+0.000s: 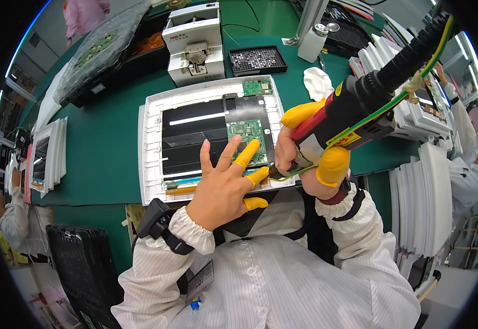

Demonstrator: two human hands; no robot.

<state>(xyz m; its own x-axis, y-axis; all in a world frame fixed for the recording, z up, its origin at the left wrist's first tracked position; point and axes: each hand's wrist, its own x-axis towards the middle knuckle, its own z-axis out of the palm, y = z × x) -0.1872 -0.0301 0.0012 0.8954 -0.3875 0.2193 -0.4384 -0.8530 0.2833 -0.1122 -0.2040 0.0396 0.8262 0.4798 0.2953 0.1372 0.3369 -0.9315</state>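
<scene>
My left hand (221,193) lies with its fingers spread over the lower right of a white plastic housing (151,131). Yellow finger cots cover some of its fingers. Under the fingertips is a green circuit board (244,131), set on a black panel (192,151) inside the housing. My right hand (324,178), also in yellow finger cots, is wrapped round a black and red electric screwdriver (354,109). The tool slants down to the left, its tip at the board's lower right corner beside my left fingers. Whether the tip touches a screw is hidden.
Behind the housing stand a white dispensing machine (195,46) and a black tray of small parts (257,60). A white cloth (318,84) and bottle (313,44) lie to the right. Stacked white foam sheets (422,197) flank the table; people work at both sides.
</scene>
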